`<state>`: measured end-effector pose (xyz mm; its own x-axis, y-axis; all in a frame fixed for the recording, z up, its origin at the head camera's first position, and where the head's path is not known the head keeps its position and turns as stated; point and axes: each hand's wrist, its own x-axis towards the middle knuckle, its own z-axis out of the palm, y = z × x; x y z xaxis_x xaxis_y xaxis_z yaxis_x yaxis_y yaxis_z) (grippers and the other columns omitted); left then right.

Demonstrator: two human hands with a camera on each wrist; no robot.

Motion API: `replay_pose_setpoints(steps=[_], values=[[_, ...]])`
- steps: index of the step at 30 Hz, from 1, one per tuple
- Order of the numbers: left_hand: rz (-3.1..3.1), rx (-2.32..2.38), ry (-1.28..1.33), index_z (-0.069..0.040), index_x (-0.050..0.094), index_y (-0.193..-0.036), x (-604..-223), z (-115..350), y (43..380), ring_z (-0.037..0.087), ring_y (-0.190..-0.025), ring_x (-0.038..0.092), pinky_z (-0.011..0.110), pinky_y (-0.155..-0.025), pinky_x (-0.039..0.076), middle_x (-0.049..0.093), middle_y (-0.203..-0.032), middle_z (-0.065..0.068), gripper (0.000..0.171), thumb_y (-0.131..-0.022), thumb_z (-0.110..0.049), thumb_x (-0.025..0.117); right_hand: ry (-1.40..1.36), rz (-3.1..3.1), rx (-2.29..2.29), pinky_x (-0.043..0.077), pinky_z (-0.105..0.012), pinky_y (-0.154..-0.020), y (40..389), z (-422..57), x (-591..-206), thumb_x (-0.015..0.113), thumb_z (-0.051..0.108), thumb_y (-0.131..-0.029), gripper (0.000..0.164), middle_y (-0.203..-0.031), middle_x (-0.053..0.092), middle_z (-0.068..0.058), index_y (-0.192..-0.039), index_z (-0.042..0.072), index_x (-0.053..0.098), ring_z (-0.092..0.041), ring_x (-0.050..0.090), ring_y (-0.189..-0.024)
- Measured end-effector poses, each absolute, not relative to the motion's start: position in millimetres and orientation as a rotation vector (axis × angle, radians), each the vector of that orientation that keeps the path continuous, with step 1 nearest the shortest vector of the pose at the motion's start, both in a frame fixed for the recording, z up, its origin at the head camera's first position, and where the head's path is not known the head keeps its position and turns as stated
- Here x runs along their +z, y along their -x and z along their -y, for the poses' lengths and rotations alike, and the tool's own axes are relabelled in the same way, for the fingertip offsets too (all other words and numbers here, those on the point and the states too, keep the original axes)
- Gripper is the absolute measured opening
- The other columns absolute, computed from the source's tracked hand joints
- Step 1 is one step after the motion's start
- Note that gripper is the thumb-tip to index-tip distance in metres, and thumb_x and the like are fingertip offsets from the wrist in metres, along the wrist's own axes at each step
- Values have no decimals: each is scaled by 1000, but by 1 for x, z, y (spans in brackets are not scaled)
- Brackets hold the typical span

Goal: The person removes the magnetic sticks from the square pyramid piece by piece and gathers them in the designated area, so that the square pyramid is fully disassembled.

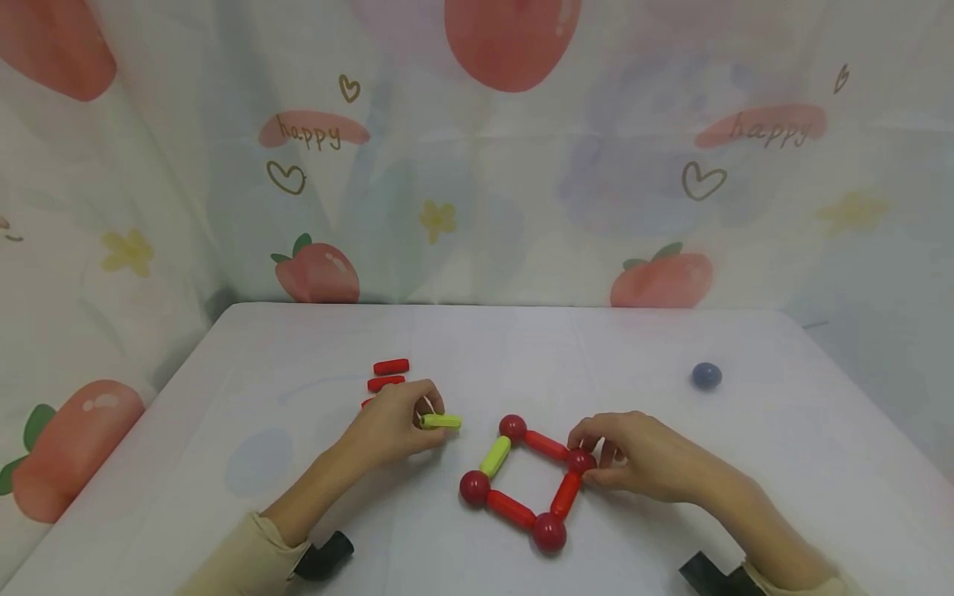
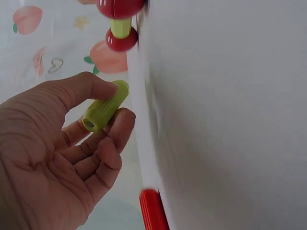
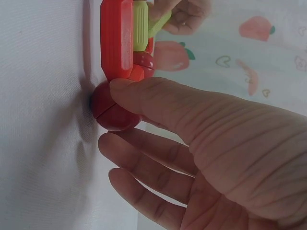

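Observation:
My left hand (image 1: 391,424) pinches a yellow-green magnetic rod (image 1: 441,421) between thumb and fingers, above the table. The left wrist view shows a small metallic spot in the end of that rod (image 2: 103,109). With thumb and fingers my right hand (image 1: 656,457) holds the red ball (image 1: 580,462) at the right corner of a four-sided frame. Red balls form the frame's corners; three sides are red rods (image 1: 511,509) and one is a yellow-green rod (image 1: 495,456). The frame lies flat on the table.
Beyond my left hand lie red rods (image 1: 391,366), partly covered by it. A blue ball (image 1: 706,376) sits at the back right of the white table (image 1: 425,538). A printed curtain (image 1: 477,207) hangs behind the table and along its left side.

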<state>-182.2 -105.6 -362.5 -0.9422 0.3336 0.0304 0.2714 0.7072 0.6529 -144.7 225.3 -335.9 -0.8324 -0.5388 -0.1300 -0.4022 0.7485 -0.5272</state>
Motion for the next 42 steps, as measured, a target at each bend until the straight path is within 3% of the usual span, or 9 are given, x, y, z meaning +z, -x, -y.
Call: replay_pose_setpoints(steps=[10, 15, 34, 42], values=[[-2877, 1014, -482, -13, 68, -93, -362, 159, 181, 14, -80, 59, 24, -65, 54, 70, -89, -3, 24, -80, -14, 88, 752, -2682, -713, 54, -22, -70, 144, -227, -336, 85, 23, -83, 32, -94, 65, 14, -112, 22, 70, -2, 57, -78], [-2891, 986, -472, -12, 68, -92, -363, 174, 181, 16, -75, 57, 25, -58, 52, 68, -87, -1, 22, -80, -10, 87, 744, -2676, -716, 53, -21, -70, 144, -229, -335, 85, 23, -83, 32, -94, 65, 14, -112, 22, 70, -2, 57, -78], [-2956, 828, -409, -16, 71, -91, -364, 171, 190, 17, -81, 62, 32, -73, 56, 73, -94, -2, 18, -82, -10, 85, 725, -2683, -710, 54, -21, -69, 144, -225, -336, 85, 24, -83, 34, -94, 65, 13, -113, 20, 70, -2, 57, -77], [-2986, 743, -449, -17, 71, -94, -358, 169, 186, 15, -79, 63, 30, -68, 54, 73, -96, -1, 22, -80, -15, 88, 694, -2661, -731, 54, -20, -68, 143, -224, -336, 86, 22, -82, 34, -94, 65, 11, -111, 21, 68, -4, 58, -77]])
